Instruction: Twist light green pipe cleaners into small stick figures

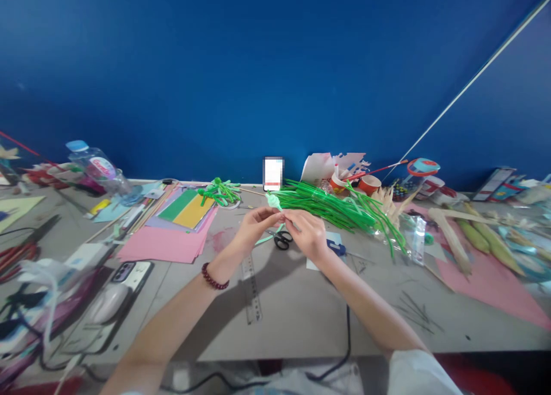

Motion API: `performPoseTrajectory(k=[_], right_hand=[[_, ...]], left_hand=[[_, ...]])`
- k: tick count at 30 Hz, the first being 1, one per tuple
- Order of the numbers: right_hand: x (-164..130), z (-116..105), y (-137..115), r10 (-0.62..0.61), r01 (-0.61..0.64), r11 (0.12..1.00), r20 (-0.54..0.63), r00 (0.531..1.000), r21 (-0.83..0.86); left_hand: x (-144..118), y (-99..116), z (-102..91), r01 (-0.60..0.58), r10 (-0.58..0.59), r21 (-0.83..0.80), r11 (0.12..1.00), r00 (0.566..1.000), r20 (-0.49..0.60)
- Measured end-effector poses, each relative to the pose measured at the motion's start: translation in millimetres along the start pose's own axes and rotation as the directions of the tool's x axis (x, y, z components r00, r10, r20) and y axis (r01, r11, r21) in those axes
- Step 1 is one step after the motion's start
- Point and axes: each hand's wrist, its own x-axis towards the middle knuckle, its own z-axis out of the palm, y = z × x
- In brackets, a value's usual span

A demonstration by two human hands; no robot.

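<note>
Over the middle of the table my left hand (257, 225) and my right hand (306, 232) meet, fingers pinched together. Between their fingertips is a pale green pipe cleaner (274, 200), its top wound into a small bud-like coil. My fingers cover the part just below the coil. A pale green strip (263, 240) shows under the hands; whether it joins the held piece, I cannot tell. Black-handled scissors (283, 240) lie beneath, partly hidden by my right hand. A clear ruler (252, 291) is below my left wrist. Behind my right hand spreads a bundle of green pipe cleaners (327, 204).
A lit phone (273, 174) leans on the blue wall. Leftward are pink paper sheets (166, 244), bent green pipe cleaners (219, 192), a plastic bottle (97, 166) and a computer mouse (111, 303). Rightward lie corn husks (451, 240), a red cup (369, 185) and pink paper (495, 291).
</note>
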Motion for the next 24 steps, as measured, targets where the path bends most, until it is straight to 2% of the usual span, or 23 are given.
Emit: performPoseTrajectory(k=[3, 5, 9, 10, 13, 15, 17, 18, 20, 22, 24], right_hand=[[1.1, 0.9, -2.7, -0.046, 0.046, 0.999, 0.048, 0.998, 0.001], [4.3, -1.0, -6.5, -0.047, 0.042, 0.997, 0.073, 0.996, 0.064], [11.3, -7.6, -9.3, 0.058, -0.099, 0.962, 0.166, 0.984, 0.255], [12.4, -9.1, -8.0, 0.095, -0.137, 0.952, 0.159, 0.983, 0.275], [15.0, -13.5, -1.3, 0.169, -0.163, 0.965, -0.01, 0.986, 0.204], [17.0, -16.3, 3.1, 0.137, -0.127, 0.989, -0.134, 0.981, 0.081], [19.1, -18.0, 6.2, 0.102, -0.108, 0.994, -0.175, 0.979, -0.023], [20.0, -18.1, 7.5, 0.114, -0.122, 0.992, -0.159, 0.981, -0.039], [21.1, -16.6, 9.9, 0.224, -0.223, 0.974, -0.057, 0.973, 0.032], [21.1, -13.4, 12.4, 0.385, -0.401, 0.897, 0.117, 0.915, 0.187], [20.4, -10.0, 14.8, 0.475, -0.548, 0.772, 0.282, 0.834, 0.322]], left_hand=[[-0.5, 0.0, 1.1, -0.022, 0.02, -0.043, 0.999, 0.999, -0.044], [0.6, -1.1, -0.2, -0.02, 0.016, -0.078, 0.997, 0.998, -0.053], [2.9, -2.4, -4.2, 0.03, -0.039, -0.169, 0.985, 0.998, -0.05], [3.4, -2.3, -5.1, 0.044, -0.054, -0.181, 0.983, 0.997, -0.05], [5.0, -1.8, -7.3, 0.093, -0.101, -0.182, 0.979, 0.994, -0.034], [5.8, -1.6, -8.7, 0.129, -0.132, -0.16, 0.979, 0.991, -0.008], [6.1, -1.6, -10.0, 0.151, -0.148, -0.12, 0.981, 0.988, 0.033], [6.2, -1.8, -10.5, 0.151, -0.147, -0.099, 0.983, 0.988, 0.054], [6.4, -2.7, -11.4, 0.148, -0.143, -0.062, 0.987, 0.987, 0.076], [6.6, -3.5, -12.0, 0.156, -0.154, -0.029, 0.987, 0.986, 0.071], [6.8, -3.4, -12.5, 0.172, -0.172, -0.008, 0.985, 0.984, 0.053]])
